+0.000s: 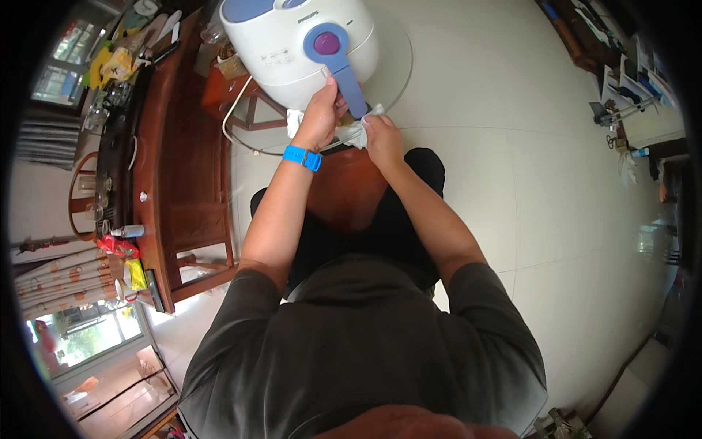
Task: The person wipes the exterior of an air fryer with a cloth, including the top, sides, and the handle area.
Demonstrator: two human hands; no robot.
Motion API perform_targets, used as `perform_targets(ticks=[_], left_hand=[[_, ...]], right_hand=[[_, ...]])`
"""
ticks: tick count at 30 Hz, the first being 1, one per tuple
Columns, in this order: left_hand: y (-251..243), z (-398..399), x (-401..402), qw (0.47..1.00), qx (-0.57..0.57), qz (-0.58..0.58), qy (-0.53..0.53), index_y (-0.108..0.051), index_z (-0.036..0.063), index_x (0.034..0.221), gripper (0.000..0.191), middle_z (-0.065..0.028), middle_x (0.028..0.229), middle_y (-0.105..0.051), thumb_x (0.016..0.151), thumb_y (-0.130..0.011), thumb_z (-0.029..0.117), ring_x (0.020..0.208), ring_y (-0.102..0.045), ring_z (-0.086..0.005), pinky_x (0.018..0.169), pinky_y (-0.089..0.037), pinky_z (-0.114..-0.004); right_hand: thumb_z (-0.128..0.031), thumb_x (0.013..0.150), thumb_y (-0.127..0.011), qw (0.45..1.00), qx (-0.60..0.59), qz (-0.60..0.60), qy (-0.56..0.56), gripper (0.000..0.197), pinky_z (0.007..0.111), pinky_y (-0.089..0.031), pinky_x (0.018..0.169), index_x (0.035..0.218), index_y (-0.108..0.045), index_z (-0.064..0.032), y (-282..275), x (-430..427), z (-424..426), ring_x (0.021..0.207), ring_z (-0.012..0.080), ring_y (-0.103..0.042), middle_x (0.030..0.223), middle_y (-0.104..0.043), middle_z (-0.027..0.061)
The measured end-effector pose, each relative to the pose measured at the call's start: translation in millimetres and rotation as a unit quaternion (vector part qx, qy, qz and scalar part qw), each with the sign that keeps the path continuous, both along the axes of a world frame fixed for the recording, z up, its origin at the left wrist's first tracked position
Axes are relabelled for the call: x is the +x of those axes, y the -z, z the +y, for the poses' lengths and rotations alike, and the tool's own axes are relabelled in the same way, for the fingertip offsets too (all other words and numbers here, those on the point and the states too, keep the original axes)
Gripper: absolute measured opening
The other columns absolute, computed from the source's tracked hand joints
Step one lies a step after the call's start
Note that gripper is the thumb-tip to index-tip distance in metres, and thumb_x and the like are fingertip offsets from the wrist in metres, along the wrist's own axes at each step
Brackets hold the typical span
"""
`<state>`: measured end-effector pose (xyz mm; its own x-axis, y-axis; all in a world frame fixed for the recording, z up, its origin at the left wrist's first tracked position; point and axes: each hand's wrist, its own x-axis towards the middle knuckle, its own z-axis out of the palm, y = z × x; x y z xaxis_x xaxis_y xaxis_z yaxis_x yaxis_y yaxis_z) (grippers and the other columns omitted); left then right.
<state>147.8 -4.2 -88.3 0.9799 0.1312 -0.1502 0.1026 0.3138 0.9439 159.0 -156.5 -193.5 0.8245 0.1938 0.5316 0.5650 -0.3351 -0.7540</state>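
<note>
A white Philips air fryer point(296, 60) with a blue-grey handle point(351, 90) and a purple round button stands before me at the top. My left hand point(323, 112), below a blue watch strap point(302, 158), has its thumb on the front beside the handle and its fingers behind the handle. My right hand point(384, 137) pinches a crumpled white tissue or cloth point(359, 131) just below the handle's lower end. Another bit of white material point(294, 120) shows left of my left hand. A pale cord point(233, 107) curves beside the fryer.
A reddish-brown wooden stool point(345, 186) is between my knees. On the left stands a long wooden table point(159, 164) with glassware, a spray bottle point(129, 231) and bags. A small wooden stool point(230, 90) is behind the fryer's left side. Cluttered shelves point(652, 120) line the right.
</note>
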Motion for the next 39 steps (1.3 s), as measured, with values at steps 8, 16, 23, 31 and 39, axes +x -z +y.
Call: perform_targets(ticks=[8,16,23,31,39], left_hand=[[4,-1,-3,0.999,0.003,-0.029,-0.014,-0.052,0.0003,0.143,0.056,-0.0137,0.142,-0.059,0.114,-0.033,0.044,0.132,-0.055,-0.024,0.113,-0.041,-0.041],[47,-4,-16,0.988,0.062,-0.08,-0.116,-0.06,0.0022,0.135,0.038,-0.0042,0.125,-0.066,0.112,-0.046,0.03,0.113,-0.06,-0.0135,0.102,-0.046,-0.031],[60,-17,-17,0.98,0.111,-0.064,-0.154,-0.06,0.003,0.134,0.032,-0.003,0.116,-0.066,0.111,-0.05,0.024,0.106,-0.059,-0.0102,0.095,-0.046,-0.024],[51,-11,-21,0.976,0.128,-0.058,-0.165,-0.064,-0.0027,0.128,0.033,-0.013,0.11,-0.071,0.106,-0.056,0.021,0.098,-0.065,-0.0188,0.09,-0.051,-0.032],[45,4,-28,0.963,0.215,-0.054,-0.152,-0.064,-0.0003,0.128,0.031,-0.0128,0.11,-0.073,0.105,-0.058,0.02,0.1,-0.068,-0.0189,0.091,-0.052,-0.032]], right_hand=[[-0.015,0.098,-0.067,0.988,0.152,0.006,0.017,0.017,0.034,-0.053,0.079,0.107,-0.066,-0.0004,-62,27,14,0.084,0.0262,-0.066,0.092,-0.067,0.0115],[-0.022,0.105,-0.056,0.889,0.254,0.338,-0.175,0.03,0.029,-0.052,0.085,0.117,-0.068,0.0024,-51,68,30,0.093,0.0148,-0.066,0.107,-0.072,0.0085],[-0.024,0.11,-0.048,0.779,0.339,0.447,-0.279,0.039,0.034,-0.05,0.101,0.14,-0.056,-0.0002,-46,75,25,0.112,0.0199,-0.064,0.127,-0.066,0.0078],[-0.028,0.111,-0.047,0.764,0.29,0.418,-0.396,0.05,0.036,-0.044,0.109,0.152,-0.043,0.0002,-52,67,12,0.124,0.0184,-0.057,0.146,-0.056,0.0082],[-0.038,0.106,-0.058,0.719,0.327,0.412,-0.455,0.064,0.037,-0.048,0.103,0.153,-0.043,0.0012,-16,78,20,0.115,0.0203,-0.061,0.131,-0.064,0.0067]])
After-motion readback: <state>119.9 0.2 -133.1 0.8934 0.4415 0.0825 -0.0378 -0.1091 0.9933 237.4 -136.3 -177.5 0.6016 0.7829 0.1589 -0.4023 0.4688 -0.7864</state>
